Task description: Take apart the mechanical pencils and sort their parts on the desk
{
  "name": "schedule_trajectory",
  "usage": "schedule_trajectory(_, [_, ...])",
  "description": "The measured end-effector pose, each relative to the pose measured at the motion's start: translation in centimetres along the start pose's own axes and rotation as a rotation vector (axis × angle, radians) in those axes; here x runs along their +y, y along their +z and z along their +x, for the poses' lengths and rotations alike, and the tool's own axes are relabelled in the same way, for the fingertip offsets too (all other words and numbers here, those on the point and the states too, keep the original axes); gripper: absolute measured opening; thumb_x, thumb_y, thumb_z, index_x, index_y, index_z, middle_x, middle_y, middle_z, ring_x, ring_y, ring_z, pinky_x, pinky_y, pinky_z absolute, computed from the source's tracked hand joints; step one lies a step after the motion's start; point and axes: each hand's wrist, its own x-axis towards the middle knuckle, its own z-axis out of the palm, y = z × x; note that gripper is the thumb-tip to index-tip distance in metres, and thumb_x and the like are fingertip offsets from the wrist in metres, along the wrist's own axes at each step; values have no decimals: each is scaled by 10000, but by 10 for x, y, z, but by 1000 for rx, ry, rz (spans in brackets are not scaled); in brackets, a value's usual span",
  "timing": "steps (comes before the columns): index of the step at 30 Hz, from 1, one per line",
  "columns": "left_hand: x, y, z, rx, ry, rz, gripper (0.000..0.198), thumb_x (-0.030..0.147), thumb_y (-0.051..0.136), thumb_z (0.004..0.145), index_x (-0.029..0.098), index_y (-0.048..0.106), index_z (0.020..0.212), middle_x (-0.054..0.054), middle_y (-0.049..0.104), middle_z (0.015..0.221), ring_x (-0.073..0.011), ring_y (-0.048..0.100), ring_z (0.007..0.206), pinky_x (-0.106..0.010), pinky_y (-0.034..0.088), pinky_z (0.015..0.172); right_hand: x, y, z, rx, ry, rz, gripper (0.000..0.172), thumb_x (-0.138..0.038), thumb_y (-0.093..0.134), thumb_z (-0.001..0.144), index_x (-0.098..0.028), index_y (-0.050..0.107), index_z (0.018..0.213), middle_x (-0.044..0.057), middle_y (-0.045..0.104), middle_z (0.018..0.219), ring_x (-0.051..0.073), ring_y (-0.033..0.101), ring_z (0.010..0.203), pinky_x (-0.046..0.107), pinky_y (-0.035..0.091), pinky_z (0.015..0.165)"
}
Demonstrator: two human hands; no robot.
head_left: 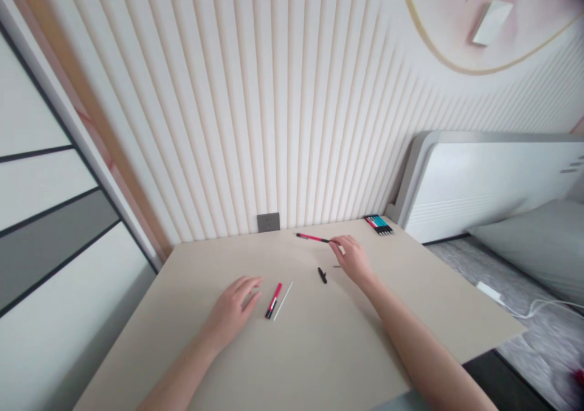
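My right hand (353,260) grips the end of a red pen barrel (312,238) with its fingertips, and the barrel points away to the left over the beige desk (319,362). A short black pen part (322,275) lies just left of that hand, with a tiny grey piece (336,266) beside it. My left hand (233,309) rests on the desk with its fingers loosely apart, holding nothing. Just right of those fingers lie a red-and-black pen section (274,300) and a thin white refill (283,301).
A bundle of several teal and red pens (378,224) lies at the desk's far right corner. A grey wall socket (268,222) sits at the desk's back edge against a ribbed wall. A bed (493,186) stands to the right, and a wardrobe (55,204) stands to the left.
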Motion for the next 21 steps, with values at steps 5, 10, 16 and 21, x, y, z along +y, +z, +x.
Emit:
schedule_trajectory(5, [2,-2,1,-105,88,74,194,238,476,947,235,665,991,-38,661,934,-196,607,884,-322,462,828,80,-21,3,53,443,-225,396,-354,363,959,-138,695,943,154,698,913,250,645,855,344,477,720])
schedule_trajectory(10, [4,0,1,-124,116,106,179,223,489,947,240,664,980,-23,661,931,-186,598,882,-320,453,822,126,-33,-10,-53,741,-369,350,-352,426,914,-147,710,928,160,705,916,282,661,878,366,484,727])
schedule_trajectory(16, [3,-1,1,-138,139,128,190,239,474,960,229,663,970,-25,665,909,-179,602,860,-316,463,802,145,-24,1,-121,822,-439,385,-341,386,929,-136,706,994,173,669,1076,296,607,1053,395,469,846])
schedule_trajectory(21, [3,-3,2,-133,129,148,208,230,452,967,224,660,973,-31,665,904,-175,607,853,-311,472,793,150,-21,6,-124,848,-451,404,-349,387,924,-121,702,1036,192,637,1125,315,586,1079,426,454,876])
